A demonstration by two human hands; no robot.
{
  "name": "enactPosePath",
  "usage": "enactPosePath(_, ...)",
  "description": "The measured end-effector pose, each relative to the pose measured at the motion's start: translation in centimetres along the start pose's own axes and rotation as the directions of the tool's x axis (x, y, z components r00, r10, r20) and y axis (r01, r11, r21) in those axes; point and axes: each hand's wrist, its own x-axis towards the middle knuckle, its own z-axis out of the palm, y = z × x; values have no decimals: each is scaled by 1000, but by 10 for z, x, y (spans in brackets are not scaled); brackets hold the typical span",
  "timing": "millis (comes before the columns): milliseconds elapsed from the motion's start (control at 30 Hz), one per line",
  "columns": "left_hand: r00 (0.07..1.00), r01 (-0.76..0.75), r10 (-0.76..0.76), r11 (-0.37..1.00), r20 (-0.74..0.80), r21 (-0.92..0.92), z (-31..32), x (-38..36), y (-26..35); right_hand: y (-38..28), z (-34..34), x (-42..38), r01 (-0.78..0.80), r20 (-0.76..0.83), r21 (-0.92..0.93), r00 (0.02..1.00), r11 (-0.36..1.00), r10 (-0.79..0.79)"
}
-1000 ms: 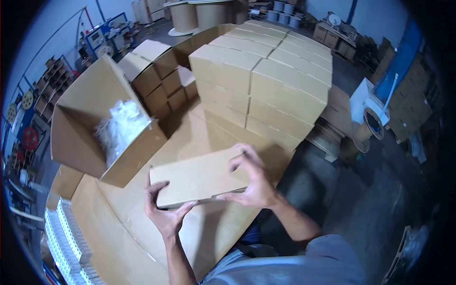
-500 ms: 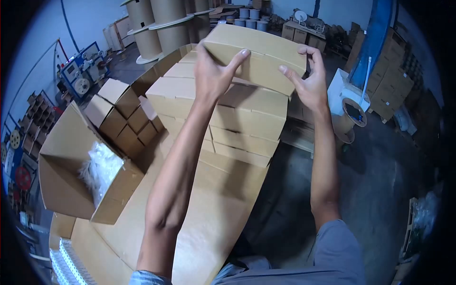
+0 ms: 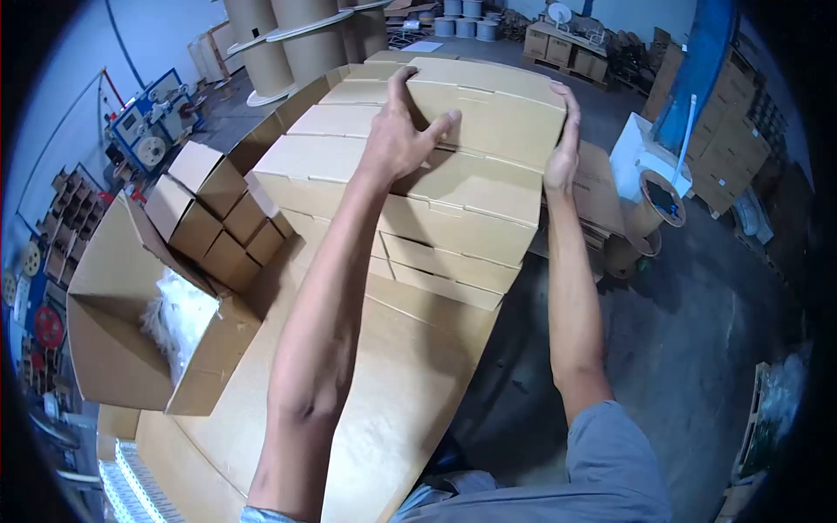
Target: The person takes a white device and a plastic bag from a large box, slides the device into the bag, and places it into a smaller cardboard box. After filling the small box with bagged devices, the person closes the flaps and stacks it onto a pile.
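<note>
Left hand (image 3: 396, 145) and right hand (image 3: 563, 157), grip half-spread, clasp a carton (image 3: 493, 115) atop boxes (image 3: 466, 225) along the desk's (image 3: 408, 370) right edge.

Hands: two, the left hand (image 3: 397, 146) and the right hand (image 3: 564, 157)
Box between them (image 3: 488, 113): one
Open carton (image 3: 218, 357): one
Stacked boxes (image 3: 462, 222): more than six (others partly hidden, so no exact figure)
Blue column (image 3: 687, 83): one
Grey spools at the back (image 3: 466, 30): at least five
</note>
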Motion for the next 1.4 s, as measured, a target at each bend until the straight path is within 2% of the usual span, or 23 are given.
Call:
enactPosePath(67, 1000, -4, 4, 1000, -4, -28, 1, -1, -2, 5, 1, 0, 3, -11, 6, 1000, 1000, -3)
enactPosePath(167, 1000, 12, -12, 1000, -15, 4, 2, -2, -1, -1, 4, 0, -80, -7, 272, 996, 959, 86)
enactPosePath(300, 999, 17, -16, 1000, -32, 5, 4, 0, -3, 3, 1, 7, -111, -63, 299, 989, 948, 136)
enactPosePath(400, 993, -50, 53, 998, -103, 32, 8, 0, -6, 7, 3, 9, -38, -90, 259, 994, 965, 64)
enactPosePath(500, 998, -2, -1, 999, -60, -41, 7, -4, -4, 9, -2, 11, 68, -85, 25, 994, 997, -66)
enactPosePath(533, 999, 14, -17, 998, -45, -61, 4, -5, -1, 6, -2, 11, 51, -81, 80, 996, 996, -44)
enactPosePath(600, 999, 46, -49, 989, -15, -143, 1, -6, 2, 3, -1, 12, 47, -63, 17, 997, 999, -46)
enactPosePath(667, 999, 31, -37, 990, -39, -136, 2, -9, 6, 4, -4, 10, 21, -21, -6, 1000, 1000, -21)
enactPosePath(767, 986, -44, 59, 995, -159, 91, 9, -12, 2, 8, -8, 9, 69, 69, 12, 995, 998, -70)
enactPosePath(800, 989, 6, 4, 998, -150, 63, 4, -18, 13, 7, -10, 8, 85, 87, -28, 993, 996, -83)
enactPosePath(867, 987, -4, 13, 998, -159, 55, 4, -20, 17, 5, -11, 11, 127, 130, -97, 985, 987, -114)
enactPosePath(967, 991, 7, 5, 996, -134, 90, 1, -21, 17, 10, -15, 12, 49, 179, -5, 983, 999, -47)
enactPosePath(1100, 984, -38, 54, 995, -169, 92, 3, -25, 15, -3, -15, 15, 5, 212, -2, 977, 1000, -5)
enactPosePath(1133, 986, -40, 52, 996, -161, 76, 1, -26, 14, -13, -18, 12, -60, 294, 8, 954, 998, 55)
enactPosePath(1167, 986, -48, 56, 997, -155, 57, 1, -25, 15, -19, -21, 17, -1, 319, -54, 947, 999, 18)
enactPosePath(1233, 965, -123, 125, 992, -230, 21, 3, -11, 10, -31, -27, 32, 132, 365, -176, 929, 976, -60)
enactPosePath(1300, 942, -202, 177, 977, -284, -63, -1, 11, 7, -45, -25, 49, 34, 333, -180, 942, 983, 28)
enactPosePath(1367, 920, -261, 244, 965, -306, -16, 1, 40, 5, -24, -29, 72, 140, 368, -263, 929, 955, -35)
enactPosePath(1400, 897, -307, 304, 951, -322, 42, 4, 53, -4, -18, -33, 78, 118, 368, -278, 930, 953, -7)
